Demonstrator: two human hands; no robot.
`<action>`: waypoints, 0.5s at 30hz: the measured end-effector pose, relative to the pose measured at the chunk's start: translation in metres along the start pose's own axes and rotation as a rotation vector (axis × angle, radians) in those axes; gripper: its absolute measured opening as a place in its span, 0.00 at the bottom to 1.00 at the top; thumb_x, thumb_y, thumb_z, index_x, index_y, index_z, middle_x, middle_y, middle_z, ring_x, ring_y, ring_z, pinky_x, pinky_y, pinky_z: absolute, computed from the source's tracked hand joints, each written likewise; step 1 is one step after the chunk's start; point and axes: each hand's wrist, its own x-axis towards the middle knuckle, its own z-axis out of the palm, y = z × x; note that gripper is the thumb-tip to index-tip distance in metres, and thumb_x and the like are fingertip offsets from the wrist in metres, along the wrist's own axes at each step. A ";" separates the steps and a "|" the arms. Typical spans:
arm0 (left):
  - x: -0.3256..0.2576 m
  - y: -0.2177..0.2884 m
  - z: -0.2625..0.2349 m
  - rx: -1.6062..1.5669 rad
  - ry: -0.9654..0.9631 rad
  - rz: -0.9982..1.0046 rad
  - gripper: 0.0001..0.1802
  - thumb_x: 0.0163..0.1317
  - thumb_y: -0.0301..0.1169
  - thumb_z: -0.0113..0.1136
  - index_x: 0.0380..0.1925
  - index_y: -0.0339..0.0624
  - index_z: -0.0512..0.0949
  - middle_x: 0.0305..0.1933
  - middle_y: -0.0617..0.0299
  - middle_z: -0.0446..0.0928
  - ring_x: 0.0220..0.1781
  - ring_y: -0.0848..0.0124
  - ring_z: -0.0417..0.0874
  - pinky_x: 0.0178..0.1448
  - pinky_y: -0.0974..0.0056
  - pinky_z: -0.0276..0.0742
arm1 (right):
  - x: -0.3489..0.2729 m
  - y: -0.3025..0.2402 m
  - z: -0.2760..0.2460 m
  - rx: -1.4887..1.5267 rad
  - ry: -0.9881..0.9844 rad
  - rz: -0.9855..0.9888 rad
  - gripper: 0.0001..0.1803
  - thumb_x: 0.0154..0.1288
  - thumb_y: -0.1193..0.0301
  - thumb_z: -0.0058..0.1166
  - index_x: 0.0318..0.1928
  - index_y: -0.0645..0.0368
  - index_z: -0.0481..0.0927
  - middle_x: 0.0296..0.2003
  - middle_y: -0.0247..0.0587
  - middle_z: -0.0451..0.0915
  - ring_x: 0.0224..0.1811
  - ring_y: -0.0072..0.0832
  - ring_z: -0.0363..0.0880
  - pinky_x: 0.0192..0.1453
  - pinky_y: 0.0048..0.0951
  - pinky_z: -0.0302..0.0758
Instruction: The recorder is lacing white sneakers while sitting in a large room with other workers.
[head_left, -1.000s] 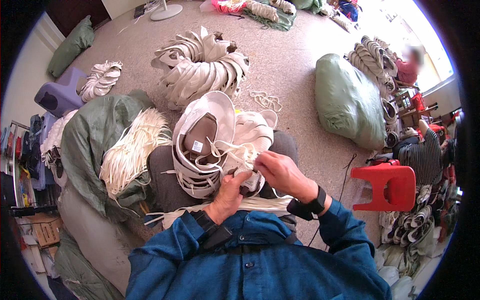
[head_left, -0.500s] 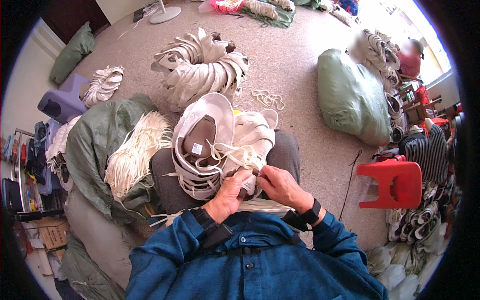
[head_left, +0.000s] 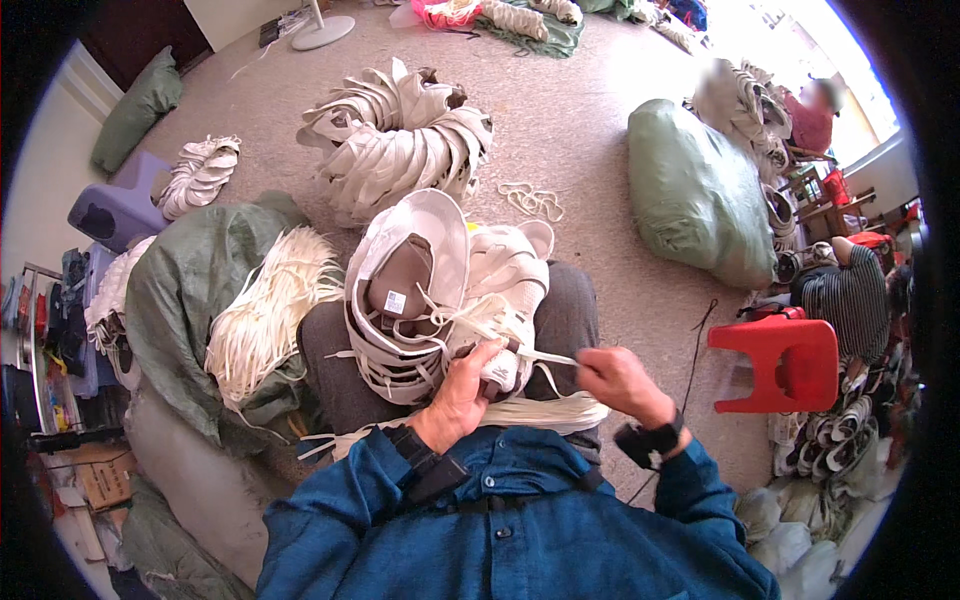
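The white shoe upper (head_left: 500,365) lies on the person's lap (head_left: 560,310), at the near edge of a stack of like uppers (head_left: 430,290) nested there, and a white lace (head_left: 545,356) runs from it toward the right. Going left to right: an open green sack (head_left: 180,290) slumps on the floor at the left edge of the lap, and a thick bundle of white laces (head_left: 265,315) spills out of its mouth; next comes the left hand (head_left: 462,392), fingers curled closed around the near end of the upper, thumb pressed on top; then the right hand (head_left: 612,380), its fingertips pinched together on the lace and drawing it taut, just beside the left. Farther right, well apart on the floor, a full green sack (head_left: 695,190) stands tied or folded shut, so I cannot tell what is in it; beyond it is a red plastic stool (head_left: 785,365). As I judge it, the nested stack is the weak point: a hard sideways tug on the lace could tip it off the lap's far edge. The lace could also slip from the pinch, or snag the loose laces (head_left: 540,412) lying across the lap's near edge, since they lie right under both hands.
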 end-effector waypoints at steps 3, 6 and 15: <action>-0.002 0.004 -0.008 0.020 -0.099 -0.014 0.15 0.67 0.34 0.62 0.51 0.43 0.80 0.47 0.64 0.83 0.48 0.72 0.83 0.53 0.63 0.80 | -0.076 0.083 -0.011 -0.315 0.022 0.411 0.13 0.58 0.64 0.52 0.25 0.62 0.80 0.26 0.58 0.80 0.32 0.55 0.81 0.37 0.52 0.78; -0.019 0.022 -0.012 0.096 -0.210 -0.077 0.16 0.70 0.33 0.58 0.54 0.37 0.77 0.50 0.59 0.82 0.53 0.69 0.82 0.59 0.61 0.78 | -0.148 0.155 -0.011 -0.623 -0.162 0.793 0.16 0.55 0.61 0.52 0.28 0.59 0.87 0.33 0.56 0.85 0.39 0.52 0.86 0.45 0.48 0.82; -0.039 0.063 -0.013 1.389 -0.046 0.731 0.04 0.64 0.27 0.63 0.37 0.38 0.82 0.32 0.63 0.78 0.31 0.75 0.79 0.33 0.68 0.75 | -0.010 0.004 0.026 -0.156 0.527 -0.088 0.05 0.60 0.76 0.57 0.38 0.58 0.77 0.33 0.48 0.76 0.40 0.49 0.77 0.45 0.46 0.75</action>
